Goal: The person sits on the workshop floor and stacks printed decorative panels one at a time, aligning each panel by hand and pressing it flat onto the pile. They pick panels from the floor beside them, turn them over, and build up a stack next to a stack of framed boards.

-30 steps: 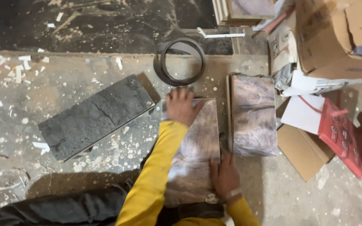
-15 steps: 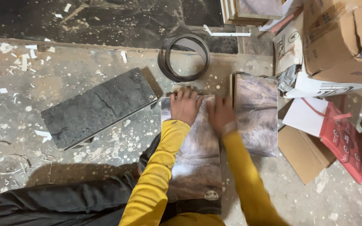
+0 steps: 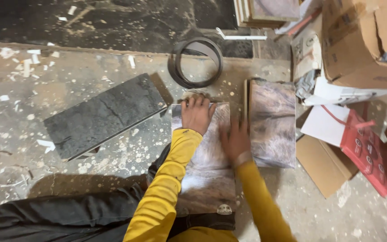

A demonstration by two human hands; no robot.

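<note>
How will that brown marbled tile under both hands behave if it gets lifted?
The brown marbled tile looks flat and rigid, so probably stiff, not floppy. Its glossy face may be slippery under the left hand and right hand. Likely heavy and chip-prone.

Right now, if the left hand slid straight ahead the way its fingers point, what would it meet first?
Likely the black rubber ring lying on the dusty concrete floor, just past the brown marbled tile under the left hand; depth is uncertain.

Left grip [image 3: 196, 114] flat, fingers spread, on the far end of the brown marbled tile [image 3: 204, 175]. Right grip [image 3: 234, 141], blurred, lies flat on the same tile's right edge. Second marbled tile [image 3: 273, 121] just right of it. Dark slate tile [image 3: 104, 115] left; black ring [image 3: 195, 62] beyond.
</note>
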